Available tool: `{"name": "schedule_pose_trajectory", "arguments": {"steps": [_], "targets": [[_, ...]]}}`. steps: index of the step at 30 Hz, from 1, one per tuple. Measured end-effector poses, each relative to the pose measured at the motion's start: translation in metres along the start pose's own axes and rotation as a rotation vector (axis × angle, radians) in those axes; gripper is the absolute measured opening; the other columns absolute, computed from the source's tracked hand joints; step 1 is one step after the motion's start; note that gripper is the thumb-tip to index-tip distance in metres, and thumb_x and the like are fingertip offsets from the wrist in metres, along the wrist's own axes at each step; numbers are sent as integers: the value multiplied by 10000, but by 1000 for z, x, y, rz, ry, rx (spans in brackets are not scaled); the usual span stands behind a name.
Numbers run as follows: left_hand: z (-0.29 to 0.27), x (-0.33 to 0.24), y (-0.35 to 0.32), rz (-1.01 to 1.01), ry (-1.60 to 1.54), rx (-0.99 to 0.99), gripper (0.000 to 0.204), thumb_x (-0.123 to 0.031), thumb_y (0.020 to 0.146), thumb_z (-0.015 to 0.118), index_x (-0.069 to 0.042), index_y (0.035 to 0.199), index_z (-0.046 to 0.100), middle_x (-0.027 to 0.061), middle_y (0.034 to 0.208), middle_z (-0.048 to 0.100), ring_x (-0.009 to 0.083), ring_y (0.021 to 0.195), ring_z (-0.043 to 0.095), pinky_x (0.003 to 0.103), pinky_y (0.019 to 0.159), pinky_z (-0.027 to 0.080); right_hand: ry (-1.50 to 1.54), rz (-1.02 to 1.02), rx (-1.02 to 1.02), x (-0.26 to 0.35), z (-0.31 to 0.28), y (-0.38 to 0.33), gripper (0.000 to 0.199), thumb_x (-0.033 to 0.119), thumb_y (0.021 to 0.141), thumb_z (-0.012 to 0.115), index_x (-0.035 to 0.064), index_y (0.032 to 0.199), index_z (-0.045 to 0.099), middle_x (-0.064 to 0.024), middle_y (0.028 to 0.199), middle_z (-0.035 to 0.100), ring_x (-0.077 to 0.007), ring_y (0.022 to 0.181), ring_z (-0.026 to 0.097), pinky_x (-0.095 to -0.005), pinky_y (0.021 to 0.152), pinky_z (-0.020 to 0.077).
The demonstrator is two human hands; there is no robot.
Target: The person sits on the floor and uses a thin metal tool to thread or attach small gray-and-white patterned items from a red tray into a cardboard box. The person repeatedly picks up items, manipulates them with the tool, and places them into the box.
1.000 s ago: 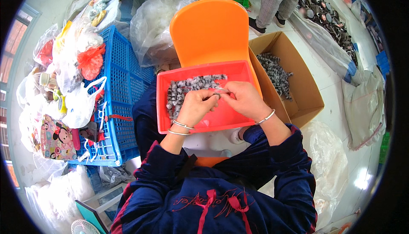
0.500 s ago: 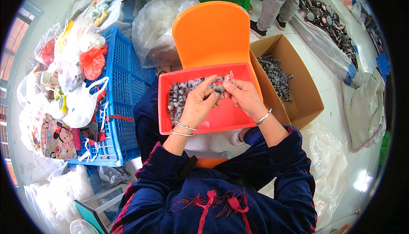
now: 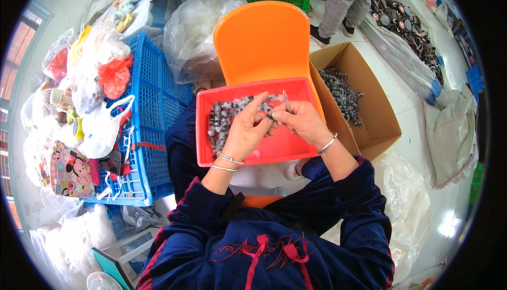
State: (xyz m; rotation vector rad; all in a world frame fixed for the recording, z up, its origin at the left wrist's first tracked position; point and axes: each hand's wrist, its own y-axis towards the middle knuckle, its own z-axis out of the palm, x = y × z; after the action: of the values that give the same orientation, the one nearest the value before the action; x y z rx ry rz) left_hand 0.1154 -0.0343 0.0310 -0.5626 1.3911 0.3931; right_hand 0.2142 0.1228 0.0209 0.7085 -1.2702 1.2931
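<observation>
Over a red plastic tray [image 3: 203, 155], my two hands meet at a small dark fuzzy piece [image 3: 270, 115]. My left hand [image 3: 244, 129] pinches it between thumb and fingers, with the index finger stretched out past it. In my right hand [image 3: 305, 125] is a slim metal tool [image 3: 287, 101] with a looped end, pointing up from the fingers; its working tip is hidden. The right fingertips touch the fuzzy piece. Grey-and-black striped fuzzy strips [image 3: 219, 121] lie along the left and far side of the tray.
The tray sits in front of an orange chair back [image 3: 261, 42]. To the right stands an open cardboard box [image 3: 380, 124] holding a pile of fuzzy strips [image 3: 340, 94]. A blue crate [image 3: 145, 168] with bags is at left. Another person's legs [image 3: 348, 2] are at the far right.
My right hand has turned slightly and its fingers have closed in on the piece, so less of the fuzzy piece shows. The metal tool tilts a little differently. My left hand barely moved.
</observation>
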Motion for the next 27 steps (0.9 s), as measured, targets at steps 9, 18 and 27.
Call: {"name": "schedule_pose_trajectory", "arguments": {"steps": [9,18,27], "targets": [[6,-3,-1,-12,-15,-23,602,10,887,527,0,1449,312,66,794,649,95,673,590,244,636,505,-34,-193,-23,-9,7,3,141,114,921,607,1,839,623,-24,763,618,-80,697,555,-236,654,459],[8,-11,2,2,-51,50,609,7,905,520,4,1463,275,97,850,650,117,724,604,247,676,512,-86,-235,-18,5,6,-2,137,93,937,576,8,829,569,-15,740,594,-99,686,580,-251,646,479],[9,-11,7,-76,-348,175,605,-46,926,554,-8,1462,275,90,841,661,127,702,611,241,669,512,35,-197,129,18,-6,-10,96,72,930,582,24,851,558,-39,747,616,-150,710,648,-272,682,515]]}}
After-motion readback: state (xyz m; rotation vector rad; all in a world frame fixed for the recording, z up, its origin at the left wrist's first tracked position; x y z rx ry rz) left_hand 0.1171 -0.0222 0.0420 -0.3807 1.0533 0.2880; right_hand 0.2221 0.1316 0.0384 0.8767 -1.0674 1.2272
